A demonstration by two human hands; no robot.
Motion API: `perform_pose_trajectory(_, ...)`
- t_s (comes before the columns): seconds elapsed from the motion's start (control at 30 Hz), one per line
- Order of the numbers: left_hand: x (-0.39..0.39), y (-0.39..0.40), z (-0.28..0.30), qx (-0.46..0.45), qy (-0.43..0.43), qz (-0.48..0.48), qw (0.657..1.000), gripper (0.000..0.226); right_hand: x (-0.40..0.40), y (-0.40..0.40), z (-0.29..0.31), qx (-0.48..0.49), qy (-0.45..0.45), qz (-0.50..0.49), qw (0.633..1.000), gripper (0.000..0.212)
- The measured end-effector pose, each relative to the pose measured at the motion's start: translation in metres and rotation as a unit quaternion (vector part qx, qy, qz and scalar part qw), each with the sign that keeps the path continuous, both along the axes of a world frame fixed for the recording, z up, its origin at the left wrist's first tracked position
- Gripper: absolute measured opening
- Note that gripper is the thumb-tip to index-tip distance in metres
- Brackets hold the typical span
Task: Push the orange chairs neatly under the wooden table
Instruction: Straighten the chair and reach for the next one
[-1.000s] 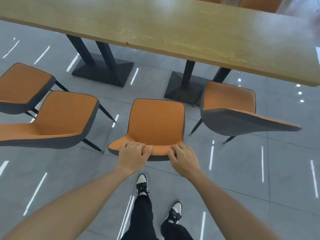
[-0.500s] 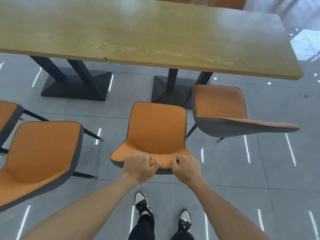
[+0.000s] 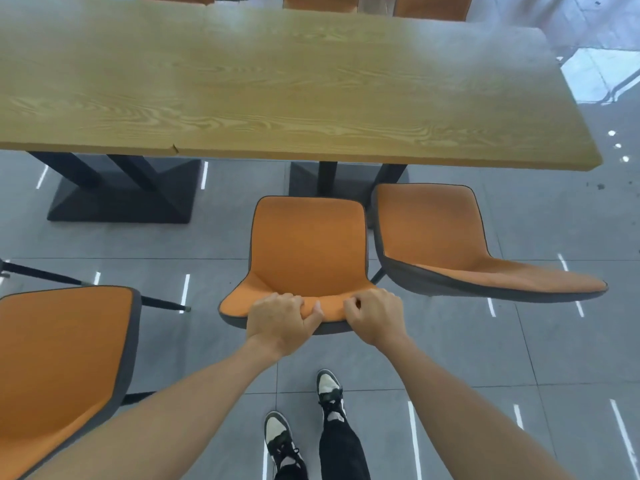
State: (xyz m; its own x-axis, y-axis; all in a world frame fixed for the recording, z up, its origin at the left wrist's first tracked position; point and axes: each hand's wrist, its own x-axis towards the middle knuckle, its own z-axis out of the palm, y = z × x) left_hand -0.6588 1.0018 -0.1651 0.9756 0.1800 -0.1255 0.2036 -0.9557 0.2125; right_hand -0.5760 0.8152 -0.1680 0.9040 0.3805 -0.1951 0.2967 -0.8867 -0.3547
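Observation:
An orange chair with a grey shell stands in the middle, its seat front a little short of the wooden table's near edge. My left hand and my right hand both grip the top of its backrest, fingers curled over the orange padding. A second orange chair stands just to its right, turned sideways, its seat front close to the table edge. A third orange chair sits at the lower left, away from the table.
Two black table bases stand on the grey tiled floor under the table. More orange chair backs show beyond the table's far side. My two feet in black and white shoes are behind the middle chair.
The middle chair, held by both hands, has moved forward toward the table. I have stepped closer, and the left chairs have slid toward the frame's lower left.

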Motion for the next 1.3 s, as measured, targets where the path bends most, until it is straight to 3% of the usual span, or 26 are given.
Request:
perform_pose_trajectory(0.27, 0.084, 0.038, -0.004, 0.017, -0.017, 0.027, 0.999, 0.061, 0.081, 0.038, -0.001, 0.03, -0.007, 0.005, 1.0, 0.041)
perform_pose_trajectory(0.6, 0.084, 0.053, -0.005, 0.024, 0.016, 0.026, 0.999, 0.059, 0.084, 0.049, -0.012, 0.038, -0.008, 0.035, 0.999, 0.039)
perform_pose_trajectory(0.7, 0.082, 0.052, 0.003, -0.011, 0.077, 0.03, 0.997, 0.066, 0.083, 0.048, -0.011, 0.029, 0.013, 0.048, 0.998, 0.039)
perform_pose_trajectory(0.8, 0.074, 0.061, 0.019, -0.101, 0.114, 0.028, 0.988, 0.066, 0.082, 0.05, -0.001, -0.002, 0.061, 0.047, 0.997, 0.034)
perform_pose_trajectory(0.87, 0.058, 0.074, 0.033, -0.131, 0.106, 0.024, 0.985, 0.051, 0.08, 0.055, 0.012, -0.04, 0.11, 0.032, 0.993, 0.029)
perform_pose_trajectory(0.97, 0.021, 0.101, 0.055, -0.13, 0.118, 0.02, 0.984, 0.047, 0.068, 0.07, 0.037, -0.108, 0.163, 0.02, 0.981, 0.037)
perform_pose_trajectory(1.17, -0.075, 0.174, 0.104, -0.153, 0.226, 0.07, 0.959, 0.055, 0.0, 0.141, 0.091, -0.185, 0.123, 0.071, 0.972, 0.045)
perform_pose_trajectory(1.3, -0.177, 0.244, 0.145, -0.117, 0.18, 0.085, 0.973, 0.057, -0.075, 0.204, 0.123, -0.176, 0.105, 0.135, 0.969, 0.047)
